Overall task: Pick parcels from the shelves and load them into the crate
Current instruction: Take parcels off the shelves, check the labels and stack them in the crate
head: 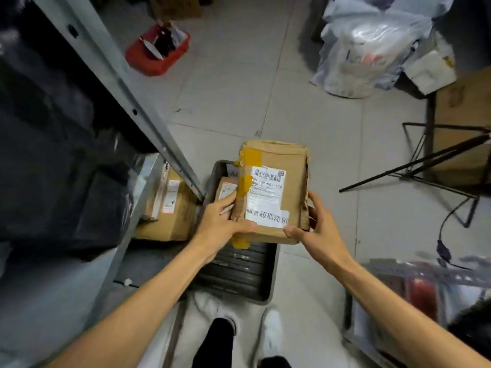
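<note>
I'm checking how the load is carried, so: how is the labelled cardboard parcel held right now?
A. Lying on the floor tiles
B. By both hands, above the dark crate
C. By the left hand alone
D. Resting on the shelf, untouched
B: the left hand and right hand grip the cardboard parcel at its near corners, above the dark crate.

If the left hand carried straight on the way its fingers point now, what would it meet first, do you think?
The left hand is already gripping the cardboard parcel. Beyond its fingers, the small box lying in the dark crate looks nearest, though depth is unclear.
</note>
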Tool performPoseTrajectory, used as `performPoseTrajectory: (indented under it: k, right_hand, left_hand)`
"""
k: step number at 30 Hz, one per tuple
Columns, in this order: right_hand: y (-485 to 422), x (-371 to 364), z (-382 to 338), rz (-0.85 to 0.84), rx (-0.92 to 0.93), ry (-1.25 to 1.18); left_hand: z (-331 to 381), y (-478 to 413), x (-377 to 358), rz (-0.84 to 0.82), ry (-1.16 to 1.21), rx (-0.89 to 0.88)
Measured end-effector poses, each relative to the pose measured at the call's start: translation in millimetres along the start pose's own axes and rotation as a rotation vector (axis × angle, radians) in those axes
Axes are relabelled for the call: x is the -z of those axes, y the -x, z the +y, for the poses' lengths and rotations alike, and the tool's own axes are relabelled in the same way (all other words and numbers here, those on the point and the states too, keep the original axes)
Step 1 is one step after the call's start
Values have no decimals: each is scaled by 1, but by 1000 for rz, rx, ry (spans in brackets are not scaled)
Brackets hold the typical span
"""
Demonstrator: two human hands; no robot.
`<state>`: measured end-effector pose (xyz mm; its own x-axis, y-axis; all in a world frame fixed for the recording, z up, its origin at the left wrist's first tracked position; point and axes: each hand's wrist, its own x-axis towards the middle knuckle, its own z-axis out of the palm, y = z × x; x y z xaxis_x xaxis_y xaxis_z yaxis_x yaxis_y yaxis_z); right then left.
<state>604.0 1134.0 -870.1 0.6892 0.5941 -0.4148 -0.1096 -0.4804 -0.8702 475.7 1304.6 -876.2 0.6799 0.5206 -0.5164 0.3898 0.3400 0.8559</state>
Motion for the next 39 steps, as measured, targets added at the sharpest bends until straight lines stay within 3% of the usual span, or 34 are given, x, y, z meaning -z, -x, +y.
performPoseTrajectory:
  k: [11,16,22,30,34,39]
  right_hand:
    - [-138,-88,183,-33,-345,-50]
    - [-187,-111,239,-85,-410,-20]
    - [-261,-133,291,-36,-418,57]
    - [-324,-155,350,151,-360,20]
    - [-327,-159,374,54,-422,46]
    - [-334,-164,372,-7,-561,-139]
  left_hand:
    - [-181,-165,26,20,49,329]
    - [-245,-212,32,3,-17,425]
    - [-285,-296,30,-28,-149,369]
    - [-329,-380,17,-34,-603,204]
    - [-345,-382,14,-1,-799,226]
    - [-338,-378,17,-72,-910,214]
